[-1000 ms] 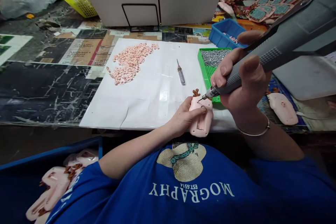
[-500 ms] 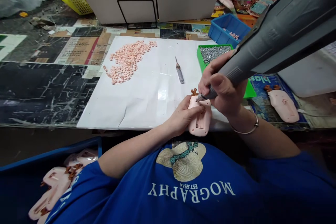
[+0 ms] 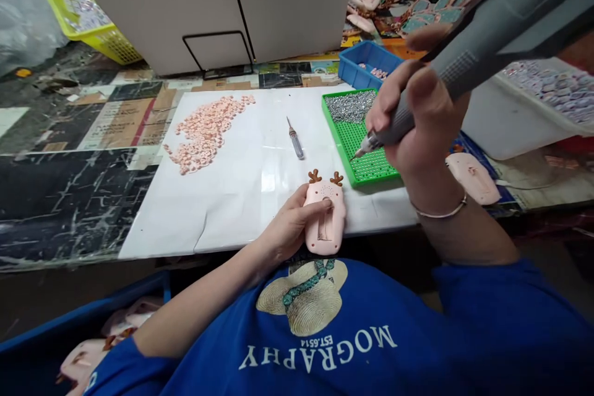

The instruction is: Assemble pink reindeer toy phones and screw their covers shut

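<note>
My left hand (image 3: 294, 219) grips a pale pink plastic toy casing (image 3: 335, 223) with brown antlers, its back facing up and the thumb lying across it. Screw holes and a long open recess show on that back. In my right hand (image 3: 420, 117) is a large grey electric screwdriver (image 3: 492, 43), its tip pointing down and left over the green perforated tray (image 3: 356, 182). Small silver screws (image 3: 350, 106) fill the far part of that tray. Whether the tip carries a screw is too small to tell.
A small hand screwdriver (image 3: 296, 141) and a heap of small pink parts (image 3: 206, 136) lie on the white sheet (image 3: 245, 198). Behind stand a blue bin (image 3: 352, 71) and a large carton (image 3: 208, 18). Another pink casing (image 3: 473, 179) lies at right; more fill a blue crate (image 3: 164, 288) below left.
The electric screwdriver has lifted off the pink casing and moved over the green tray with my right hand. My left hand still holds the casing. The view has shifted.
</note>
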Available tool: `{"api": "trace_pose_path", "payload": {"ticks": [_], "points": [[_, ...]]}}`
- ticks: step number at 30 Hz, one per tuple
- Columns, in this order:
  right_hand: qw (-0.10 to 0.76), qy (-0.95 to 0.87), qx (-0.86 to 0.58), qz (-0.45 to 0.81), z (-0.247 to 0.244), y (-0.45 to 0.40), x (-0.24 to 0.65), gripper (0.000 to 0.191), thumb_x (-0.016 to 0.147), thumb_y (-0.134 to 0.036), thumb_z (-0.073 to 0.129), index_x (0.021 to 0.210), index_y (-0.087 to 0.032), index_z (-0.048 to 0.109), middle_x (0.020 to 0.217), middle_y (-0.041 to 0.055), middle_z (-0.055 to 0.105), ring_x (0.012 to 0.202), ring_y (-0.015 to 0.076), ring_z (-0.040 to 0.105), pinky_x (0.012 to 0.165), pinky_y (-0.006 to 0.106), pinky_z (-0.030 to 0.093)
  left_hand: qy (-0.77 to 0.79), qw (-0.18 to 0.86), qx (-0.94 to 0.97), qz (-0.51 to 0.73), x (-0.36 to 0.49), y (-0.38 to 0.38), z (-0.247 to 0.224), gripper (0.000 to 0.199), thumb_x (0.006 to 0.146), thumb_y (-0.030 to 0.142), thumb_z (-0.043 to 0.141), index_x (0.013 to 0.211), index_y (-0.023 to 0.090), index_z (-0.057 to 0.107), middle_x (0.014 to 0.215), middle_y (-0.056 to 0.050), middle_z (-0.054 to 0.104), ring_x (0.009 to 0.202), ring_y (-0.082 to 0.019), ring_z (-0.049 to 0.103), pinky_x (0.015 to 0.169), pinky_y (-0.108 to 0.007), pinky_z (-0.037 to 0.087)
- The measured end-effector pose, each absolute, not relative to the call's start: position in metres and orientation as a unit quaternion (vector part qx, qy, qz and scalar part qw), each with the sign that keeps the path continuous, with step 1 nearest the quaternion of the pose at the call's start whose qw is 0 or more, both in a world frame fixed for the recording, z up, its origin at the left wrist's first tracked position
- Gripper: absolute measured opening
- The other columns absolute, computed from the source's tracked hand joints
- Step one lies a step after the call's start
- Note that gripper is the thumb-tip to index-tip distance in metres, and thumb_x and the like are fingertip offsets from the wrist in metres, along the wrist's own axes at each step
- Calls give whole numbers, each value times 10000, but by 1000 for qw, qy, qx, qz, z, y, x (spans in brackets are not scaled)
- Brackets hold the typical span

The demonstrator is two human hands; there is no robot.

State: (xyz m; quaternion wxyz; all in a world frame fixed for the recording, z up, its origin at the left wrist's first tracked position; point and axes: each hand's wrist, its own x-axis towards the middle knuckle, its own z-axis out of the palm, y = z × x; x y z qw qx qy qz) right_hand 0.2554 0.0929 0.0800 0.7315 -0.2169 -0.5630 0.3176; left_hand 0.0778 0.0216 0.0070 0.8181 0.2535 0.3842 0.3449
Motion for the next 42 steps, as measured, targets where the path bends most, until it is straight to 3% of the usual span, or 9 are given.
{"api": "trace_pose_path", "payload": {"ticks": [5, 11, 15, 23, 28, 33, 37, 42], "points": [[737, -541, -340, 218, 54, 125, 290, 374, 788, -552, 801, 1001, -324, 594, 596, -88, 489, 438, 142, 489, 440, 323, 400, 343, 855, 211, 326, 67, 23, 7, 439, 712, 194, 829, 1114, 104, 679, 969, -109, 765, 833, -200, 716, 782, -316, 589], [709, -540, -410, 194, 31, 134, 305, 379, 769, -615, 779, 993, -413, 549, 608, -77, 492, 491, 184, 471, 536, 392, 405, 320, 833, 196, 407, 76, 33, 5, 400, 784, 202, 766, 1167, 141, 669, 1015, -111, 777, 975, -255, 739, 987, -431, 565], [698, -547, -420, 193, 24, 138, 310, 380, 785, -641, 756, 1006, -448, 514, 591, -81, 489, 521, 185, 454, 561, 395, 369, 319, 830, 204, 409, 79, 36, 3, 427, 788, 212, 767, 1194, 145, 654, 1017, -114, 773, 977, -266, 742, 1012, -463, 558], [726, -534, -376, 215, 22, 141, 309, 407, 746, -609, 817, 959, -392, 546, 565, -100, 481, 491, 166, 440, 536, 376, 372, 320, 817, 214, 430, 79, 41, -1, 536, 710, 123, 790, 1221, 167, 634, 1085, -93, 757, 1067, -264, 717, 1056, -462, 525], [723, -532, -361, 253, 54, 113, 293, 312, 803, -494, 824, 980, -389, 590, 653, -78, 513, 522, 144, 475, 526, 346, 390, 311, 801, 211, 466, 82, 44, -2, 502, 705, 127, 799, 1172, 179, 622, 1037, -66, 751, 1049, -256, 717, 1052, -467, 529], [718, -528, -325, 316, 78, 67, 254, 325, 787, -534, 804, 991, -358, 622, 646, -38, 463, 480, 151, 416, 451, 348, 349, 316, 788, 193, 492, 84, 44, -4, 519, 685, 115, 807, 1160, 191, 612, 1042, -37, 736, 1053, -226, 707, 1061, -437, 519], [696, -542, -294, 367, 69, 50, 235, 442, 712, -591, 827, 1033, -381, 606, 601, -57, 481, 409, 149, 399, 386, 338, 337, 315, 777, 192, 510, 86, 44, -7, 524, 677, 115, 818, 1150, 206, 612, 996, -10, 734, 994, -201, 714, 1044, -420, 530], [689, -561, -252, 383, 55, 50, 233, 353, 798, -473, 796, 1078, -347, 622, 635, -60, 566, 411, 147, 443, 408, 331, 376, 316, 774, 207, 508, 87, 43, -6, 511, 666, 139, 831, 1125, 205, 616, 973, -6, 734, 1007, -217, 721, 1036, -424, 535]]}}
